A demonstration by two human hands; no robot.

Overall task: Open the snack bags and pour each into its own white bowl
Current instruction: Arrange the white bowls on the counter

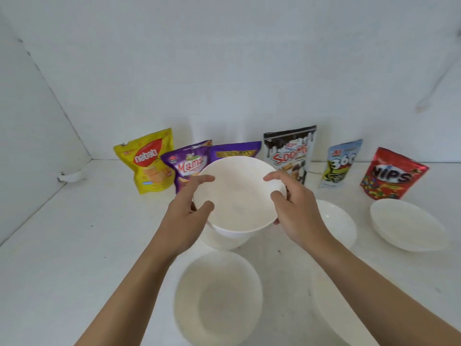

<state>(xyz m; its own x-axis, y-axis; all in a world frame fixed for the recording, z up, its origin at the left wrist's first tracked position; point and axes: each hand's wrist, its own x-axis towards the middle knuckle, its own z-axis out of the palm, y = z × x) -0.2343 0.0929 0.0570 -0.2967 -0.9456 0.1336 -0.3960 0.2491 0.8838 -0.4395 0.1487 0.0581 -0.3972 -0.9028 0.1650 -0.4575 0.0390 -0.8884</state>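
Holds white bowl (239, 196) raised at mid-table, tipped with its inside toward the camera. Grips the left rim with left hand (184, 216), thumb on the near edge, forefinger stretched over the inner wall. Grips the right rim with right hand (296, 208) in like manner, thumb and forefinger over the edge, other fingers curled beneath. Hangs directly over lower bowl (224, 239), mostly hidden; contact between the two not determinable. Nearer the camera: front bowl (219, 298), upright, between the forearms. Just right of the right forearm: blurred bowl (331, 308), outline indistinct. Behind the right hand: side bowl (336, 221), partly covered by the wrist. Well apart at the right: far bowl (409, 226). Along the back wall, standing in a row, left to right: yellow bag (147, 162), purple bag (187, 163), second purple bag (235, 151), black bag (290, 151), blue bag (340, 163), red bag (391, 174). Both purple bags partly hidden behind the raised bowl. All resting on white table (74, 233).
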